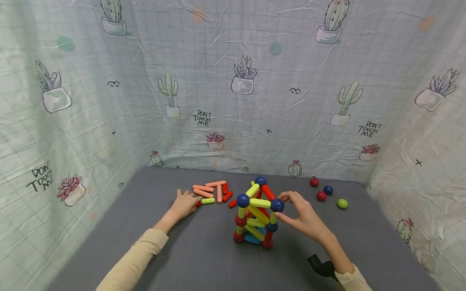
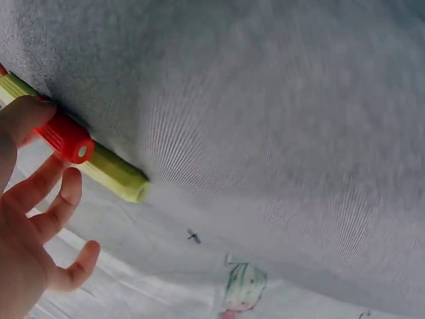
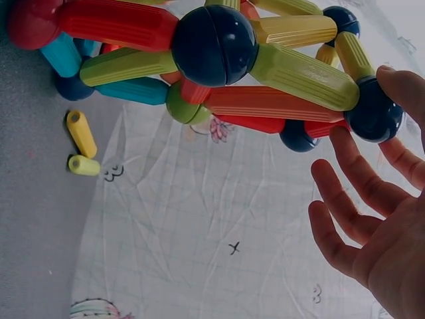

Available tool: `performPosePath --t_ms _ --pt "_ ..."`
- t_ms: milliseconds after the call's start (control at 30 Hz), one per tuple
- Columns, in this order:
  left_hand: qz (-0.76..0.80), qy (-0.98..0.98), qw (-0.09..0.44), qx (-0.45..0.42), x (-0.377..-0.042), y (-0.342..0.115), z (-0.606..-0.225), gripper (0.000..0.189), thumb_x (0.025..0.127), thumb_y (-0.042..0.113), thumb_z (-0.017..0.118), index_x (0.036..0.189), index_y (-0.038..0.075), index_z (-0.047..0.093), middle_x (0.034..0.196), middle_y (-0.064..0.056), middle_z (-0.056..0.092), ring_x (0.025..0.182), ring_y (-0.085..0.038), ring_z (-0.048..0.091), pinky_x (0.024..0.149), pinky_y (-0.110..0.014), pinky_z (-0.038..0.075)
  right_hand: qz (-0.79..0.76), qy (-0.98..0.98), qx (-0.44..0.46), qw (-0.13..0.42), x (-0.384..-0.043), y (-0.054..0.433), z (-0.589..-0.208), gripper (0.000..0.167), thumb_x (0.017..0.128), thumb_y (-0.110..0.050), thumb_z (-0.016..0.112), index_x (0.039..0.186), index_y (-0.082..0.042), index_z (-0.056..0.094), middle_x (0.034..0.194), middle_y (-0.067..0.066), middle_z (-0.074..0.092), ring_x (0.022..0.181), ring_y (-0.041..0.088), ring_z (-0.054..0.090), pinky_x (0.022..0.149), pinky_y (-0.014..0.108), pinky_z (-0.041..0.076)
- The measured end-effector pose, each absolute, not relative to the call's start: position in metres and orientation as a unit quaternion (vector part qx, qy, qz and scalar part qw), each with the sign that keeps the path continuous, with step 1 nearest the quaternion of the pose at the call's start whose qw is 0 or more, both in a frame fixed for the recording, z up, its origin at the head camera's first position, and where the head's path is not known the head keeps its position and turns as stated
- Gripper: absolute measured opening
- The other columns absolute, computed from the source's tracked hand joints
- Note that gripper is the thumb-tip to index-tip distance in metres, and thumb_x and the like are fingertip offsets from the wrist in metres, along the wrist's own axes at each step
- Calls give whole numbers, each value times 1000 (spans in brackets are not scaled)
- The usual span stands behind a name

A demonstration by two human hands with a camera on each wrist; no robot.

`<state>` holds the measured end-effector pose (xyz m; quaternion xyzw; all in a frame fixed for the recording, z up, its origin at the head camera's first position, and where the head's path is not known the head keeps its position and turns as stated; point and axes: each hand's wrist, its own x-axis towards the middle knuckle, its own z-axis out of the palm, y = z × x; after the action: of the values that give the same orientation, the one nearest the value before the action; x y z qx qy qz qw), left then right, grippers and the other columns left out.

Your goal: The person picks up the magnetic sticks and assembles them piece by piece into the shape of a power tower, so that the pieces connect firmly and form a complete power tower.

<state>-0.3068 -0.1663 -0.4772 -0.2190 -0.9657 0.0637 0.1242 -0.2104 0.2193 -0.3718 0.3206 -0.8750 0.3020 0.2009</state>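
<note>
Red rod (image 2: pixel 66 138) well inside tabletop edges (image 1: pixel 174 173)

Grey tabletop (image 1: pixel 204 254), rod-and-ball structure (image 1: pixel 260 203) standing on it, loose coloured rods (image 1: pixel 219 194) beside, four loose balls (image 1: pixel 321 196), black strip (image 1: pixel 320 266)

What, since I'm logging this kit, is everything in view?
Structure: 1, multicoloured, centre
Orange rods: 4, orange, left of structure
Red rods: 3 loose, red, beside orange rods
Held rod: 1, red, in front of orange rods
Yellow-green rods: at least 2, yellow-green, by held rod, beyond structure
Yellow rod: 1, yellow, beyond structure
Loose balls: 4, two red, one blue, one green, rear right
Black item: 1, black, front right
Table: 1, grey, below
Curtain: count unclear, pale, behind
Sleeves: 2, beige, arms
Left hand: 1, bare, pinching held rod
Right hand: 1, bare, pinching structure
</note>
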Motion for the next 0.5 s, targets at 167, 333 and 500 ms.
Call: performPosePath --t_ms 167,333,500 --pt "82 -962 134 -224 -302 -166 -475 26 78 15 66 102 25 63 88 -9 65 86 -32 56 83 -63 33 305 -873 322 201 -211 219 -371 41 72 -19 73 106 -17 51 94 -8 53 87 3 49 75 30 48" --pt "30 -964 180 -196 -298 -155 -459 27 79 21 66 105 18 61 91 -7 64 81 -27 55 73 -52 38 308 -873 325 195 -212 219 -370 41 73 -19 73 107 -16 50 95 -8 53 87 7 51 75 29 47" --pt "-195 -931 220 -216 -279 -116 -405 24 82 20 63 105 12 59 87 -5 62 72 -18 55 61 -31 43 308 -875 322 188 -212 220 -371 41 73 -19 73 107 -17 49 95 -8 53 87 9 52 74 30 48"
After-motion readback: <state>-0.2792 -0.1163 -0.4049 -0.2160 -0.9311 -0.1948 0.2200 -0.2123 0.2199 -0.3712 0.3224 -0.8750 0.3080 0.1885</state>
